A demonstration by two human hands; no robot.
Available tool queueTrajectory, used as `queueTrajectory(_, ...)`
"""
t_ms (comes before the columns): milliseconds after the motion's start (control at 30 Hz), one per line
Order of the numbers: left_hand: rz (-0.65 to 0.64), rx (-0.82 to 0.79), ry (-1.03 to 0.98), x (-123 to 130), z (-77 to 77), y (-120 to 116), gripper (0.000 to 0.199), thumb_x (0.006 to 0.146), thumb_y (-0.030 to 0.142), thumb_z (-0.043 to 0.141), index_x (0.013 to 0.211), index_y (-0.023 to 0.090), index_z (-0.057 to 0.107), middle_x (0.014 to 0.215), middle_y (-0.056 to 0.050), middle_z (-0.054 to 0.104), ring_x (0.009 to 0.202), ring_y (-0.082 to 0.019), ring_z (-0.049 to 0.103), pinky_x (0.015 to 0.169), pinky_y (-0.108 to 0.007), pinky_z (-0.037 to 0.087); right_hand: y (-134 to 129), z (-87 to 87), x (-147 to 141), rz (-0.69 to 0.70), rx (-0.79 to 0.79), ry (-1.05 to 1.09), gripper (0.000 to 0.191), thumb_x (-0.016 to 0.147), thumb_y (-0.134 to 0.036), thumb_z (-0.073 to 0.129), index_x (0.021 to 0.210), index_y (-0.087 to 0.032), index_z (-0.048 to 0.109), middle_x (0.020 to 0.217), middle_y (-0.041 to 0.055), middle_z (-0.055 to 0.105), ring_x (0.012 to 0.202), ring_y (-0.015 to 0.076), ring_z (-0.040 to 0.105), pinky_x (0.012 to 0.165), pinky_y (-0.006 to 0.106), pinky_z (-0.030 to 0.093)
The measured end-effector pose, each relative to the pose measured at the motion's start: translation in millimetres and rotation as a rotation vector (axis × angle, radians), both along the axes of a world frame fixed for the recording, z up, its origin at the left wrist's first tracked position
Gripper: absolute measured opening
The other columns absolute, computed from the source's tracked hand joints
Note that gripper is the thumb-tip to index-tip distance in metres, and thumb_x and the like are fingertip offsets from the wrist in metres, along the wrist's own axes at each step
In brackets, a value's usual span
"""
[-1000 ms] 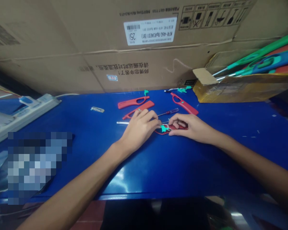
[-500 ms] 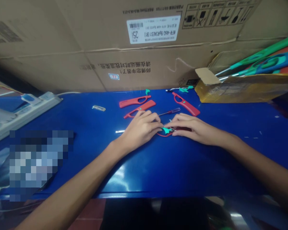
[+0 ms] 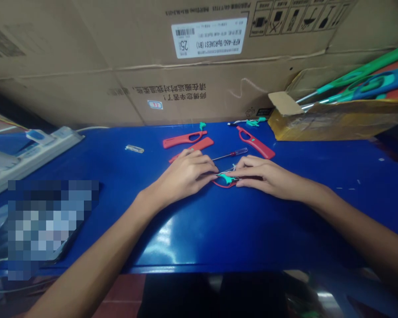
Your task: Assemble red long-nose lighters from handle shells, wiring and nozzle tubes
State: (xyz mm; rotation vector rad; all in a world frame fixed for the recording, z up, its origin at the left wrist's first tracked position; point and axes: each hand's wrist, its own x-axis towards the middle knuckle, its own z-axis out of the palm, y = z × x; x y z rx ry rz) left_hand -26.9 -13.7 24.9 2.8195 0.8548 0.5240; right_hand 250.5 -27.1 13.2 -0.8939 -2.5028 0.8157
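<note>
The red shell (image 3: 223, 186) lies between the two hands, just above or on the bench (image 3: 172, 247); which of these cannot be told. Its long axis is laid roughly left to right, with the looped end at the left and the other end covered by the right hand (image 3: 268, 176). The green part (image 3: 228, 179) is set in the loop, right of the left hand's (image 3: 189, 174) fingertips and left of the right hand's; it is nearer to the right hand, by whose thumb its right end is almost met. The shell is gripped by the right hand between thumb and fingers. The left hand's thumb and fingertips are brought close together at the loop, but whether anything is pinched there cannot be told. Four shells are counted: the one gripped, a far-left shell (image 3: 182, 139), a partly covered shell (image 3: 204, 143) behind the left hand, and a far-right shell (image 3: 257, 143). Three green parts are seen, two of them at the far edge: a left spare (image 3: 202, 126) and a right spare (image 3: 254, 123). One screwdriver (image 3: 240, 151), one clear piece (image 3: 134, 149) and one open box (image 3: 338, 121) are also counted.
</note>
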Motion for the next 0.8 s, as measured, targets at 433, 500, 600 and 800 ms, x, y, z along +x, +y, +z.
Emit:
queueTrajectory(433, -0.025, -0.119, 0.046, -16.5, 8.5, 8.0, 0.025, 0.101, 0.039, 0.057, 0.103, 0.019, 0.072, 0.104, -0.004, 0.072, 0.098, -0.019, 0.066, 0.091, -0.035, 0.043, -11.4, 6.0, 0.0, 0.036, 0.471, -0.277, 0.039, 0.106, -0.024, 0.040, 0.134, -0.024, 0.066, 0.103, 0.0094, 0.064, 0.087, 0.0195, 0.059, 0.077, 0.034, 0.050)
queueTrajectory(500, -0.043, -0.120, 0.035, -16.6, 7.2, 7.6, 0.023, 0.101, 0.037, 0.058, 0.101, 0.019, 0.073, 0.103, -0.003, 0.072, 0.098, -0.019, 0.067, 0.091, -0.035, 0.043, -11.3, 4.6, 0.5, 0.035, 0.511, -0.270, 0.037, 0.106, -0.023, 0.042, 0.132, -0.026, 0.068, 0.105, 0.0092, 0.065, 0.087, 0.0188, 0.059, 0.076, 0.033, 0.051)
queueTrajectory(600, -0.048, -0.121, 0.024, -16.2, 4.6, 8.1, 0.021, 0.101, 0.035, 0.058, 0.098, 0.020, 0.073, 0.102, -0.003, 0.073, 0.096, -0.018, 0.067, 0.090, -0.036, 0.044, -11.5, 3.5, -0.3, 0.034, 0.502, -0.231, 0.036, 0.105, -0.023, 0.044, 0.131, -0.027, 0.069, 0.105, 0.0087, 0.064, 0.088, 0.0179, 0.058, 0.076, 0.032, 0.051)
queueTrajectory(800, -0.015, -0.166, 0.019, -15.1, 3.3, 8.7, 0.020, 0.100, 0.033, 0.060, 0.106, 0.019, 0.072, 0.104, -0.004, 0.072, 0.097, -0.019, 0.067, 0.090, -0.036, 0.047, -13.4, 6.2, -4.4, 0.032, 0.424, -0.175, 0.035, 0.106, -0.028, 0.044, 0.129, -0.024, 0.070, 0.104, 0.0097, 0.061, 0.090, 0.0187, 0.055, 0.076, 0.033, 0.051)
